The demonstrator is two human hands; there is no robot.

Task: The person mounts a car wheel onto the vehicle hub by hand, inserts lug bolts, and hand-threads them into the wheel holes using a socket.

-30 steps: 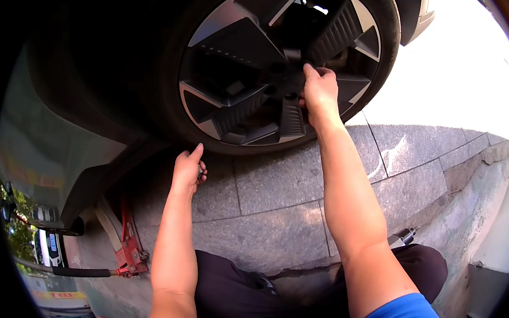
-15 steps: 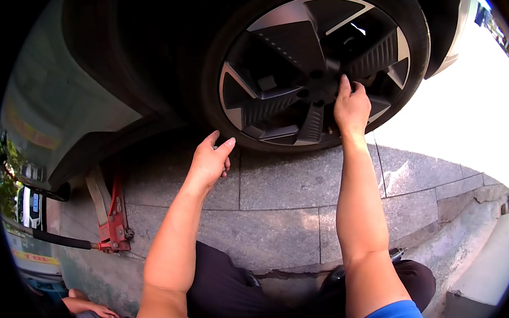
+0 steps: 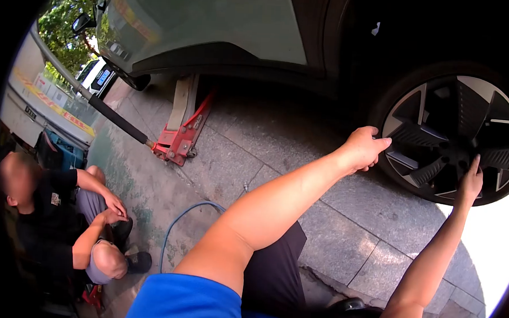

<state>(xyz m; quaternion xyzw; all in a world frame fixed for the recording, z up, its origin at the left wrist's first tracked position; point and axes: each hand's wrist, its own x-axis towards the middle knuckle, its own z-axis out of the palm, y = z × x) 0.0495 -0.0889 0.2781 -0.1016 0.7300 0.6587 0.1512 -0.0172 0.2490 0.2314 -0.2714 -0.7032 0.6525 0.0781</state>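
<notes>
The car wheel (image 3: 465, 121), with dark and silver spokes, is at the right under the raised car. My left hand (image 3: 365, 151) is by the tyre's left edge, its thumb pointing toward the rim and its other fingers loosely bent. Nothing shows in it, and I cannot tell whether it touches the rubber. Lower on the wheel, my right hand (image 3: 471, 181) stretches a finger up over the spokes toward the hub. Its remaining fingers are partly hidden, and no tool shows in it.
A red floor jack (image 3: 178, 138) with a long black-sleeved handle (image 3: 118, 120) stands under the car body (image 3: 215, 27). Another person (image 3: 55, 217) squats at the left, hands together. A blue hose (image 3: 173, 227) lies on the paving (image 3: 331, 223).
My view has swung left, so the wheel now sits at the right and the squatting person and jack show more fully. Both hands stay close to the wheel.
</notes>
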